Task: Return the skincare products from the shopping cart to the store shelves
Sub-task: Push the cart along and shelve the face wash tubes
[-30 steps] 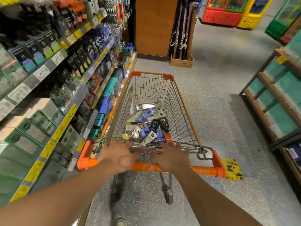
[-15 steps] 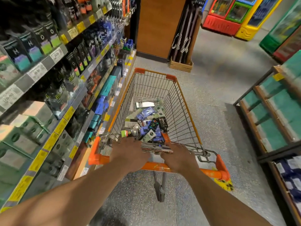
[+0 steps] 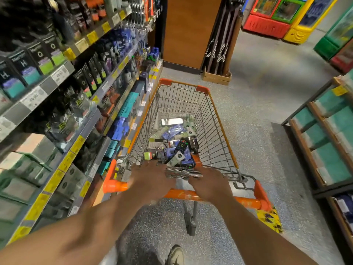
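1. Grip state. The left hand (image 3: 152, 180) and the right hand (image 3: 210, 185) both rest on the orange handle bar (image 3: 183, 195) of the shopping cart (image 3: 215, 119). The fingers curl forward over the bar; whether the thumbs wrap underneath cannot be told, because the backs of the hands hide them.

2. Location of the task items. The skincare products (image 3: 172, 144) lie in a loose heap on the basket floor, bunched toward the handle end. The heap holds blue, black and pale green boxes and tubes, pointing in mixed directions.

3. Governing relation. The heap lies directly ahead of and below both hands, just beyond the folded child-seat flap (image 3: 183, 174). The store shelves (image 3: 57, 104) run along the cart's left side, close to the left rim. The left hand is therefore nearer the shelving; the right hand sits nearer the middle of the heap.

4. Judgement of step. No item is in hand. The cart is being positioned beside the shelving, and unloading has not yet begun.

5. Next move. One hand must release the bar and reach forward and down over the flap.
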A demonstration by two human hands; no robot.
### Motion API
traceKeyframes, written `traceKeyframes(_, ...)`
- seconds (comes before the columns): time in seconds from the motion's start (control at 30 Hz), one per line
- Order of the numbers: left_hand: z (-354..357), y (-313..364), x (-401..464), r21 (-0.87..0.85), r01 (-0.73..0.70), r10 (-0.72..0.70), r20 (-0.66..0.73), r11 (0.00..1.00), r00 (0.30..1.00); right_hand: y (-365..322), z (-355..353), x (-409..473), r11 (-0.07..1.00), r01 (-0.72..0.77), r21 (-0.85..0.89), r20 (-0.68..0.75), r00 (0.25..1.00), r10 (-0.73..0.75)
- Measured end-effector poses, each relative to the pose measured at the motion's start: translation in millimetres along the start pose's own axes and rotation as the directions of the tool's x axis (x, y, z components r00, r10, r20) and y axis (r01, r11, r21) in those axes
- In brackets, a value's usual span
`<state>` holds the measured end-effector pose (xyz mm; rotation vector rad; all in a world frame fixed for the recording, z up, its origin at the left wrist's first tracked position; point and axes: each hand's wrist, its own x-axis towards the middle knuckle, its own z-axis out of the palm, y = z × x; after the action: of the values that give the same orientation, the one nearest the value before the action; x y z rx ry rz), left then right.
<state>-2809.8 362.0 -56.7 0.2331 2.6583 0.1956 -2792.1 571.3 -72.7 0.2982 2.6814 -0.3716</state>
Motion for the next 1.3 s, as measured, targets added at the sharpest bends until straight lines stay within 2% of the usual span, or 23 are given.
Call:
traceKeyframes(0.17,-14,4,28,-0.089,0.093,-0.091,0.024,0.992,0.996,2,-13,27,0.997,0.055,-0.046,0.054,0.997,-0.052)
traceKeyframes(0.3,-26,6,45,-0.029,0.048,-0.048,0.004,0.998,0.999,2,-25,46,0.995,0.086,-0.050,0.090,0.993,-0.081)
traceKeyframes(0.4,-36,12,57,-0.048,0.056,-0.057,-0.013,0.997,0.998,2,-32,59,0.991,0.097,-0.090,0.097,0.991,-0.088)
traceKeyframes(0.63,-41,17,80,-0.094,0.115,-0.119,-0.032,0.989,0.992,4,-49,84,0.989,0.106,-0.105,0.230,0.970,-0.080)
traceKeyframes(1.0,-44,23,87,-0.014,0.143,-0.143,-0.015,0.990,0.990,12,-50,95,0.988,0.154,-0.013,0.163,0.975,-0.150)
traceKeyframes(1.3,-43,22,94,0.021,0.129,-0.129,0.041,0.991,0.991,9,-53,98,0.994,0.105,0.015,0.128,0.986,-0.106)
